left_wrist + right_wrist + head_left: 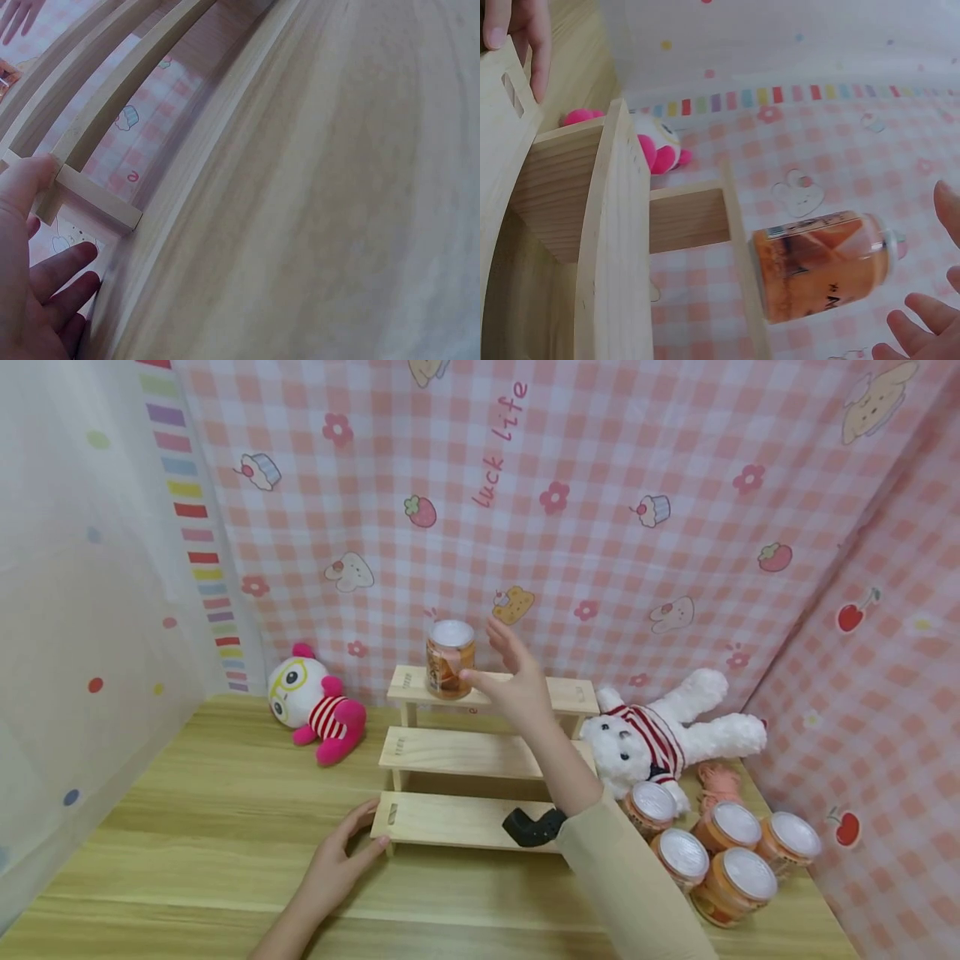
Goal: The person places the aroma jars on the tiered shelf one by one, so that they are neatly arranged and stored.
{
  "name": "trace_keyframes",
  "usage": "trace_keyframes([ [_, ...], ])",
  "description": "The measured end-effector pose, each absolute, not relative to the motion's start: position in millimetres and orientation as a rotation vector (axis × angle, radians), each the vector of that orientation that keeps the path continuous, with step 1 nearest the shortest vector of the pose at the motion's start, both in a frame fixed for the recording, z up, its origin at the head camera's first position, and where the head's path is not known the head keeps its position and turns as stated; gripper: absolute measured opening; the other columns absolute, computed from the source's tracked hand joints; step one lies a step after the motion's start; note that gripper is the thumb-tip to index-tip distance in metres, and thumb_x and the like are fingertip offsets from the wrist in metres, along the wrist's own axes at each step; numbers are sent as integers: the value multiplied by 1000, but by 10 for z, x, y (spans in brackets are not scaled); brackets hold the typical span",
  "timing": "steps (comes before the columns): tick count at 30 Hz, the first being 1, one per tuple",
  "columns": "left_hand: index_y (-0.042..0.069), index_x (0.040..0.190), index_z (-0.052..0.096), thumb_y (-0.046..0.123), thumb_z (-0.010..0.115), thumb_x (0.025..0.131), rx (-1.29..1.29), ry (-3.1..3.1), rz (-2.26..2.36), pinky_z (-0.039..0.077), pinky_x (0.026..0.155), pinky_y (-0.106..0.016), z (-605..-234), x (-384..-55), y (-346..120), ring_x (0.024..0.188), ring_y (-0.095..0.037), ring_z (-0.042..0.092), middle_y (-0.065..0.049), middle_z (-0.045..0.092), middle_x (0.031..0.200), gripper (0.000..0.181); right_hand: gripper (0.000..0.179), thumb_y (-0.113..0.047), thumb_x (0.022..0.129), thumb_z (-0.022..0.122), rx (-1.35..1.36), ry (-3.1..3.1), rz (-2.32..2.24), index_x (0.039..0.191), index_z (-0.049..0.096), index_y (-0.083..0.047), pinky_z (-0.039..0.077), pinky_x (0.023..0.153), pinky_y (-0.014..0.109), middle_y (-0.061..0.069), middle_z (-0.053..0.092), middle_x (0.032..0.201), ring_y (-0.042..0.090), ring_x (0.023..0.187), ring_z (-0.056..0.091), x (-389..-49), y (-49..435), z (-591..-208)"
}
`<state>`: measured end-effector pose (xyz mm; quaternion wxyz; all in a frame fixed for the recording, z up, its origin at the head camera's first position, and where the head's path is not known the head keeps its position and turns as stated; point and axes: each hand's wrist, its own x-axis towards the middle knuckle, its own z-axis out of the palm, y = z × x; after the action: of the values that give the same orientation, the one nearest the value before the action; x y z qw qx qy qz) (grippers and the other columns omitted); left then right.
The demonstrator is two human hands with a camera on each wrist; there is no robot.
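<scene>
A jar with a silvery-white lid and an orange label (450, 662) stands upright near the left end of the top step of a wooden three-step shelf (457, 752). My right hand (517, 685) is just right of it, fingers extended; the right wrist view shows a gap between those fingertips and the jar (821, 262). At the left end of the lowest step, my left hand (333, 864) rests with its thumb against the wood at the front corner. In the left wrist view the other fingers (64, 270) extend loosely beside the shelf end.
Several similar jars (738, 877) stand at the right. A white plush toy (660, 735) lies behind them, near pink yarn (720, 785). A pink-and-white plush (318, 706) sits at left. A black curved object (528, 827) overlaps the lowest step. Patterned curtains hang behind and beside.
</scene>
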<state>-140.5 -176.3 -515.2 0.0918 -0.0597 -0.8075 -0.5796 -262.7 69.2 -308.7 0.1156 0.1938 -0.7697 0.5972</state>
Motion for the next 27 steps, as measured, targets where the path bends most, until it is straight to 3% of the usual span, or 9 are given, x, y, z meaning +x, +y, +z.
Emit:
trace_keyframes([
  [9,14,137,50,20,72,87,-188,-2396,-1720,27,105,-55,-5132,-1393,-1766,119,-29,51,-15,60,125,55,72,-7,79,79,690,-2133,1736,142,46,-17,31,107,32,6,51,139,14,128,44,-2215,1001,-3164],
  [16,15,138,50,22,72,87,-183,-2402,-1719,27,105,-56,-5132,-1383,-1769,120,-30,51,-15,60,125,55,70,8,76,75,735,-2070,1733,139,47,-5,34,106,39,12,53,135,21,126,47,-1984,1307,-3272],
  [20,15,138,50,22,72,87,-183,-2401,-1727,26,105,-57,-5140,-1388,-1766,120,-31,50,-16,60,125,56,72,17,73,73,787,-2023,1737,137,45,5,35,104,36,19,52,135,22,125,48,-1895,1534,-3348],
  [27,11,138,50,17,72,87,-174,-2397,-1734,25,105,-58,-5097,-1388,-1739,121,-34,50,-19,58,126,56,70,15,75,72,921,-1990,1701,137,41,10,35,103,28,19,51,136,20,125,47,-1773,2011,-3464],
])
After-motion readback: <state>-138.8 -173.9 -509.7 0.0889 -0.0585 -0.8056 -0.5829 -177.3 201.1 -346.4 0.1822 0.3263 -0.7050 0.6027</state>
